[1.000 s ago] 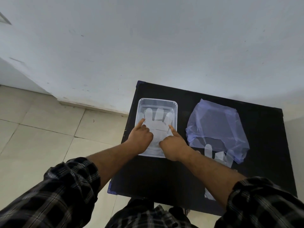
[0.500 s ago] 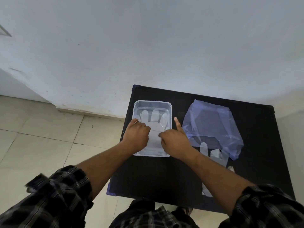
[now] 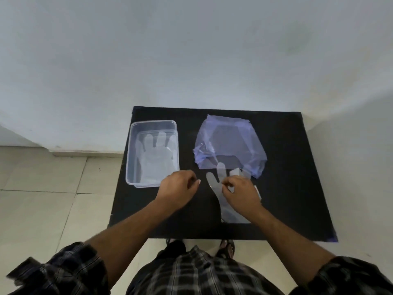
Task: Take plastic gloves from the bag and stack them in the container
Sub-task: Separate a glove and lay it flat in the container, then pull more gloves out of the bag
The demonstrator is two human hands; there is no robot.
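A clear plastic container [image 3: 129, 158] stands on the left of the black table [image 3: 297, 177], with a clear plastic glove [image 3: 158, 159] lying flat in it, fingers pointing away. To its right lies the bluish plastic bag [image 3: 229, 141], mouth toward me. Another plastic glove [image 3: 214, 182] lies flat on the table just in front of the bag. My right hand [image 3: 241, 193] covers this glove's palm, fingertips curled down and pinching it. My left hand [image 3: 178, 188] hovers between container and glove, fingers loosely curled, holding nothing.
The table stands against a white wall, with tiled floor [image 3: 42, 188] to its left. My feet [image 3: 225, 246] show below the table's near edge. Bare black tabletop lies to the right of the bag.
Both hands left the container and moved right and toward me; the right hand now rests on the loose glove by the bag. The glove stays flat in the container.
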